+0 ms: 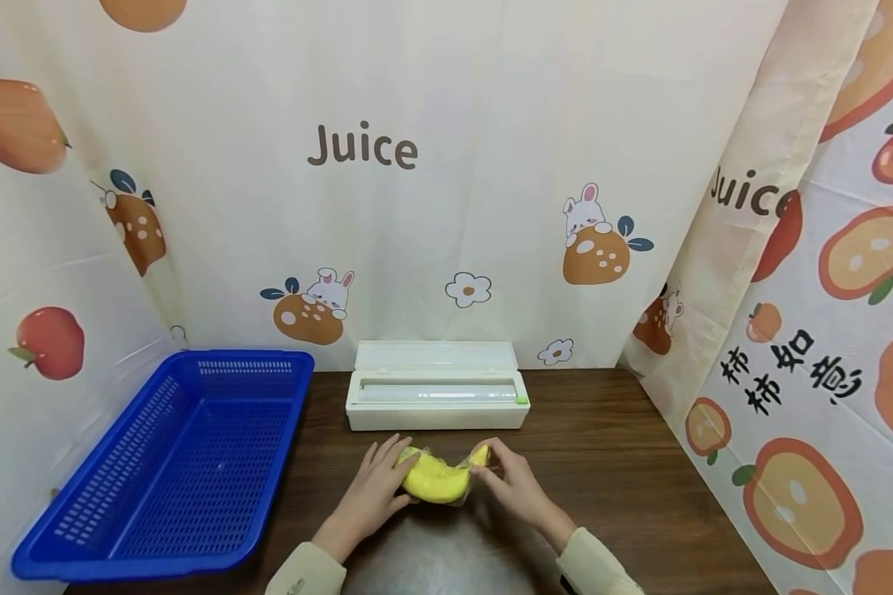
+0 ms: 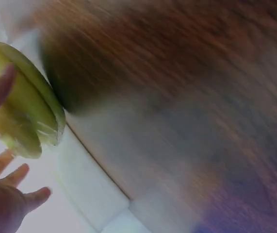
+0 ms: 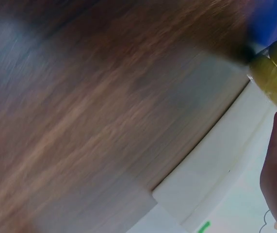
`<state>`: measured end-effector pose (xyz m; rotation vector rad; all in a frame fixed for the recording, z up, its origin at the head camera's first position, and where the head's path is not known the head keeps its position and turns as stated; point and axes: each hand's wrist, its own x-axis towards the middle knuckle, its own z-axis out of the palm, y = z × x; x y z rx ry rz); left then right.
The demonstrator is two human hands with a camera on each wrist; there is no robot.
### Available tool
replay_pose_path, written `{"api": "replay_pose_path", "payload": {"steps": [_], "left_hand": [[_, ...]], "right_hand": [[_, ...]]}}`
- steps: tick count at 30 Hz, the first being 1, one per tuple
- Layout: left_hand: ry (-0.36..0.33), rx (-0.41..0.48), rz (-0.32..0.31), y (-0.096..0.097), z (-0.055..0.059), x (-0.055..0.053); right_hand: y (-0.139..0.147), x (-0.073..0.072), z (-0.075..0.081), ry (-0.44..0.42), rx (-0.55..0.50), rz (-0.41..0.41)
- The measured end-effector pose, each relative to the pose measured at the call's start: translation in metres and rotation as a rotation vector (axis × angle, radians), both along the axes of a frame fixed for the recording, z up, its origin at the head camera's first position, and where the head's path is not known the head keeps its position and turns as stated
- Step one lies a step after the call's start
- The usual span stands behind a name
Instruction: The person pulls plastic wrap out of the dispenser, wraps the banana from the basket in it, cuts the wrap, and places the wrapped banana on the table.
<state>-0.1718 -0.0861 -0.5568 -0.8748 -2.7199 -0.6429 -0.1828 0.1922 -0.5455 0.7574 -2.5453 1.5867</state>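
Note:
Yellow bananas (image 1: 435,481) with clear film around them are in front of the white box, between my two hands. Glossy wrinkles of the film catch light at their end (image 2: 29,128) in the left wrist view. My left hand (image 1: 372,487) holds their left end between thumb and fingers, its other fingers spread. At the right end, my right hand (image 1: 517,483) pinches the tip with thumb and fingers. Only part of the bananas (image 3: 271,73) shows at the edge of the right wrist view. Whether they touch the table cannot be told.
Just behind the bananas stands a white wrap dispenser box (image 1: 435,416), its lid raised and a roll inside, with a green piece (image 1: 522,401) at its right. A blue plastic basket (image 1: 271,496) is on the left of the dark wood table (image 1: 603,463). Printed curtains (image 1: 446,207) surround the table.

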Motion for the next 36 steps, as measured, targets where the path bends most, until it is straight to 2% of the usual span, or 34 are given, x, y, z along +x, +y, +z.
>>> {"api": "replay_pose_path", "payload": {"steps": [2,5,9,12,15,17,21,23,26,28,32,36], "left_hand": [[0.097,0.046,-0.022,0.003,-0.001,-0.001],[0.192,0.125,-0.062,0.007,-0.001,-0.002],[0.24,0.192,-0.092,0.012,0.0,-0.002],[0.223,0.223,-0.077,0.015,0.003,0.0],[0.129,0.275,-0.036,0.019,0.007,0.002],[0.015,0.334,0.01,0.022,0.011,0.003],[-0.224,0.512,0.109,0.028,0.02,0.006],[-0.303,0.612,0.141,0.03,0.024,0.007],[-0.383,0.737,0.175,0.033,0.03,0.01],[-0.427,0.789,0.187,0.035,0.034,0.012],[-0.504,0.836,0.187,0.039,0.042,0.018],[-0.563,0.854,0.149,0.04,0.045,0.026]], "right_hand": [[-0.002,0.001,0.001,-0.054,-0.025,-0.047],[-0.005,0.002,0.004,-0.131,-0.059,-0.107],[-0.009,0.001,0.006,-0.191,-0.11,-0.171],[-0.013,0.001,0.005,-0.198,-0.181,-0.191],[-0.017,0.001,0.004,-0.17,-0.255,-0.206],[-0.02,0.003,0.004,-0.144,-0.291,-0.205],[-0.026,0.008,0.004,-0.102,-0.33,-0.168],[-0.03,0.011,0.003,-0.105,-0.352,-0.149],[-0.034,0.017,0.004,-0.119,-0.389,-0.142],[-0.037,0.021,0.004,-0.135,-0.405,-0.151],[-0.042,0.027,0.007,-0.154,-0.417,-0.183],[-0.044,0.032,0.011,-0.187,-0.433,-0.217]]}}
